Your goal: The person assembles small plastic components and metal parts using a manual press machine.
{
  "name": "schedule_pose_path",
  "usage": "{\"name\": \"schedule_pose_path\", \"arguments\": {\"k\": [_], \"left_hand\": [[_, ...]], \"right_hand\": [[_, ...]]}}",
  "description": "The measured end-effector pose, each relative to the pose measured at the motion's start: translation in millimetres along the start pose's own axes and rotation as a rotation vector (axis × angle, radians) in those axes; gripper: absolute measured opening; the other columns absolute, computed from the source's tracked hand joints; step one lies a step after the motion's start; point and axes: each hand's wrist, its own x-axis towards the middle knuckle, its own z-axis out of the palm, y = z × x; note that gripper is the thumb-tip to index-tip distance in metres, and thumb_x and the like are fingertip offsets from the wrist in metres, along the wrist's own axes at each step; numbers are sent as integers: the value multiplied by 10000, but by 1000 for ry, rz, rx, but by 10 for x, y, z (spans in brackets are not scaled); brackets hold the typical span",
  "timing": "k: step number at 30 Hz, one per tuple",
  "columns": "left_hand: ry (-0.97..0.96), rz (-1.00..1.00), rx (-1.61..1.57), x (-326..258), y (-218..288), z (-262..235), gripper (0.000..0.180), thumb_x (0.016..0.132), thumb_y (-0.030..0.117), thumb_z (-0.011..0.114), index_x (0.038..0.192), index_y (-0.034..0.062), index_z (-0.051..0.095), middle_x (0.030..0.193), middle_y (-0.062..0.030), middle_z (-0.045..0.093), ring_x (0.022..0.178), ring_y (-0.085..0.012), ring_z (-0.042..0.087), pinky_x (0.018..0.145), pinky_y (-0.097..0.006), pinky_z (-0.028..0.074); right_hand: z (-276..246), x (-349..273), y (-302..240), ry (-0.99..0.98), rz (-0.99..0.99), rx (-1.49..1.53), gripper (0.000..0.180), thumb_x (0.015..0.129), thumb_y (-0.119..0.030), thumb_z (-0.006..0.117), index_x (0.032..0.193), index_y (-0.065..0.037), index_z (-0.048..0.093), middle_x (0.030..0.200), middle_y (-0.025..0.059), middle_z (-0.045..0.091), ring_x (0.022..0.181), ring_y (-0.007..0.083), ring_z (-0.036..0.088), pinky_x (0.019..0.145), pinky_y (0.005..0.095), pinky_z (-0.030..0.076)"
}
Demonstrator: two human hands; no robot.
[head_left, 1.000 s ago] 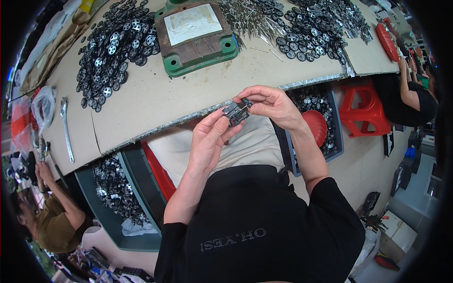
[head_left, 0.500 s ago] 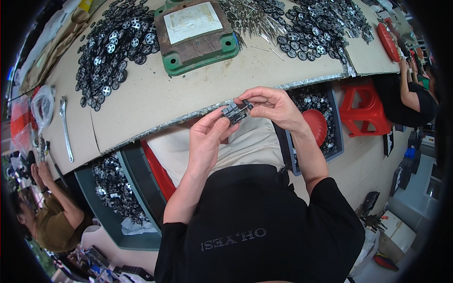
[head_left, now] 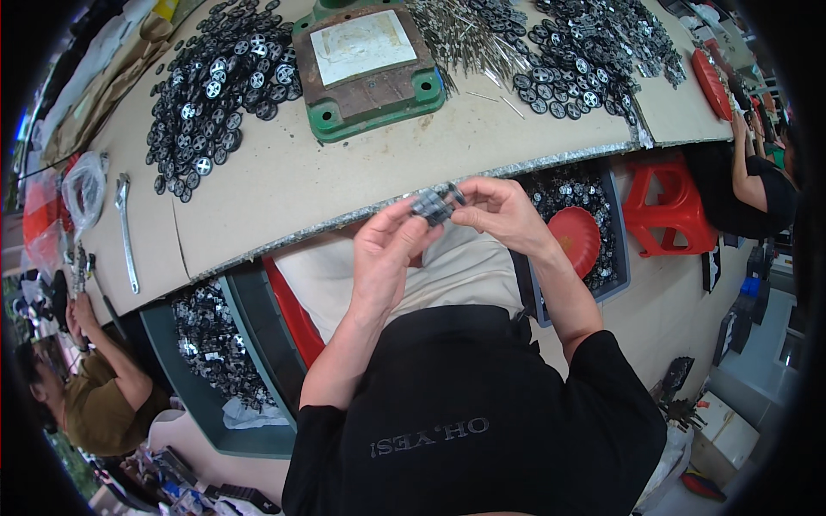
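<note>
since the earlier frame, your right hand (head_left: 506,215) has come lower beside the part (head_left: 433,206), which is now blurred; the whole view has shifted slightly. the part is in front of you, at the near edge of the table (head_left: 284,193), above your lap. your left hand (head_left: 385,249) grips it between thumb and fingers. your right hand is pinched at its right end, on a small piece (head_left: 457,195) too blurred to identify.

containers: to your left, the green bin (head_left: 258,441) holds a heap of small black and silver parts (head_left: 215,344), with crumpled plastic (head_left: 249,414) at its near end. to your right, the grey-blue bin (head_left: 621,232) holds similar parts; a red dish (head_left: 574,241) rests on them. on the table, loose wheels (head_left: 206,103) lie left of the green base (head_left: 379,112), rods (head_left: 465,43) to its right.
</note>
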Motion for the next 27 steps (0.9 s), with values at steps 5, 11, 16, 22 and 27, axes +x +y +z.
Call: {"name": "schedule_pose_path", "arguments": {"k": [5,11,16,22,27], "left_hand": [[-121,-43,559,46,317,55,247,820,51,616,1057,-2,576,910,-67,631,750,-56,555,679,-202,472],[-15,409,908,667,832,151,183,720,74,683,876,-16,650,779,-33,647,666,-60,537,622,-213,445],[179,633,921,1483,1246,114,237,703,109,691,895,-23,646,799,-66,660,705,-89,588,637,-228,450],[229,717,1059,1835,1121,25,272,711,128,676,943,-9,639,833,-105,665,761,-139,610,706,-262,460],[310,844,1160,1818,1123,-22,259,726,132,653,947,-2,640,824,-111,665,754,-131,607,704,-255,456]], "right_hand": [[-22,40,-307,-122,-96,-463,140,787,-91,657,887,6,642,689,28,629,633,42,540,554,208,420],[-31,471,-617,0,-299,-520,198,780,-136,648,948,-32,647,746,51,648,641,90,561,596,248,449],[-209,1002,-786,44,-331,-607,238,799,-191,634,955,-12,648,806,60,661,733,90,587,655,239,460],[-463,1220,-1189,73,-439,-701,199,836,-166,624,959,-12,654,809,16,642,739,56,563,657,200,457],[-545,1323,-2231,157,-764,-1019,268,877,-286,553,892,-31,635,753,57,606,678,136,552,715,306,486]]}}
